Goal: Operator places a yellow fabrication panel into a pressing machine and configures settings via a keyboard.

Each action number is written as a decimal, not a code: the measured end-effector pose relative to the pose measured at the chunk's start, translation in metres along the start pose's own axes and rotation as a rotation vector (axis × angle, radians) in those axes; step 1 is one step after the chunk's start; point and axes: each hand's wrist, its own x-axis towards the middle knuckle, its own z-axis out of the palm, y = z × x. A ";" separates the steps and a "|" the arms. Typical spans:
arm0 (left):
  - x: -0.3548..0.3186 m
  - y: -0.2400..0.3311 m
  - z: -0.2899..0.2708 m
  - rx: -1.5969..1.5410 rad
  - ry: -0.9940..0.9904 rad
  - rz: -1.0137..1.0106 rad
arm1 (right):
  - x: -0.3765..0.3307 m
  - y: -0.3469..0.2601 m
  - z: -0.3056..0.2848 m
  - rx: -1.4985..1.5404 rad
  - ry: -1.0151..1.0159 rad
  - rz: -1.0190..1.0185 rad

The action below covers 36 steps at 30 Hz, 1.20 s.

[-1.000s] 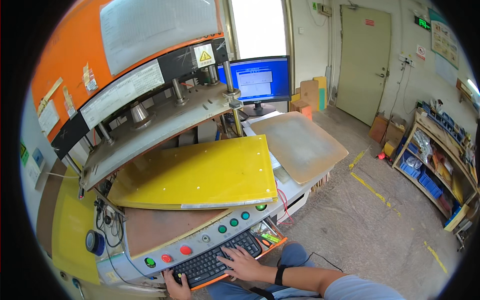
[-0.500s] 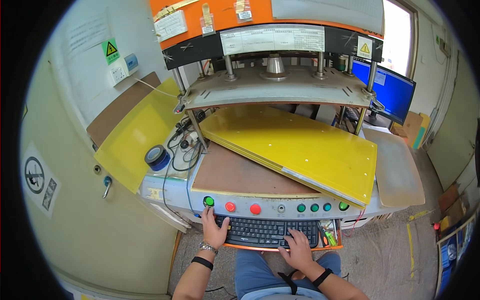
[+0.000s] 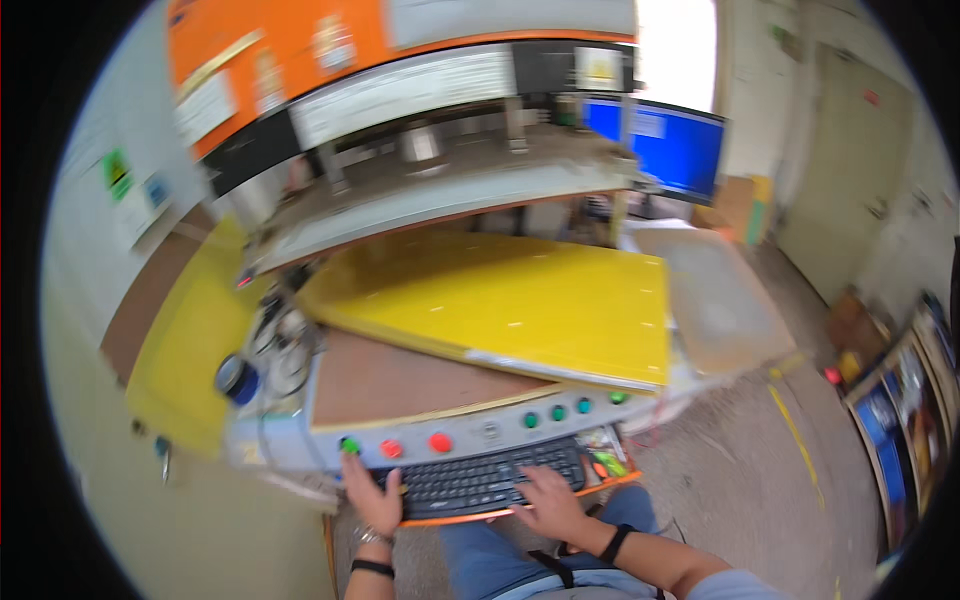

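left hand [image 3: 373, 497]: fingers stretched, thumb apart, tips at the green button [image 3: 349, 446]; pressing or not, can't tell
right hand [image 3: 550, 507]: fingers spread over the black keyboard [image 3: 460, 484], toward its right end
black keyboard: on the orange-edged tray [image 3: 612, 484]
yellow boards [image 3: 500, 300]: askew, front corner jutting
floor [image 3: 730, 470]: stretching toward the shelf [image 3: 905, 440]

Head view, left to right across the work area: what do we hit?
Dark blue tape roll → left hand → right-hand red button → right hand → grey-brown board → shelf unit. Keyboard omitted: right hand overlaps it.
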 end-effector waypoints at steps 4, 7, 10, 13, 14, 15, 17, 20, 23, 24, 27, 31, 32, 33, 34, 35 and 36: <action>-0.006 -0.007 -0.007 -0.025 -0.013 -0.074 | 0.004 -0.008 0.000 0.036 -0.007 0.025; 0.000 0.002 0.006 -0.072 0.011 -0.097 | 0.000 -0.006 -0.004 0.044 -0.010 0.050; 0.001 0.006 0.007 -0.066 0.031 -0.099 | -0.002 -0.004 -0.003 0.049 -0.015 0.065; -0.002 0.011 0.006 -0.038 0.028 -0.096 | -0.004 -0.004 -0.002 0.054 -0.003 0.057; -0.003 0.011 0.005 -0.040 0.037 -0.101 | -0.003 -0.004 -0.003 0.061 -0.013 0.058; -0.004 0.008 0.006 -0.039 0.037 -0.102 | -0.003 -0.005 -0.003 0.067 -0.023 0.059; -0.006 -0.001 0.010 0.033 0.015 -0.080 | -0.003 -0.006 -0.003 0.064 -0.021 0.060; -0.008 -0.001 0.013 0.065 -0.055 -0.061 | -0.003 -0.005 -0.003 0.062 -0.012 0.063; -0.008 0.015 0.011 -0.158 0.114 -0.158 | -0.002 -0.006 -0.002 0.061 -0.009 0.064; -0.007 0.011 0.010 -0.149 0.117 -0.169 | -0.001 -0.008 -0.001 0.056 -0.012 0.062; -0.008 -0.006 0.003 0.104 -0.009 -0.062 | 0.003 -0.011 -0.002 0.047 -0.004 0.044; -0.008 0.001 0.016 0.066 0.055 -0.005 | 0.002 -0.004 -0.005 0.017 0.018 0.049; -0.004 0.008 0.020 0.035 0.084 -0.011 | 0.002 -0.003 -0.006 0.034 0.002 0.027; -0.003 0.012 0.018 0.014 0.097 -0.035 | 0.000 -0.003 -0.007 0.022 0.014 0.037; -0.003 0.009 0.016 0.012 0.105 -0.041 | 0.001 -0.005 -0.006 0.006 0.029 0.049; -0.004 0.006 0.016 0.002 0.110 -0.042 | 0.002 -0.007 -0.004 0.014 0.018 0.035; -0.007 0.003 0.014 0.009 0.117 -0.054 | 0.003 -0.008 -0.003 0.026 0.016 0.033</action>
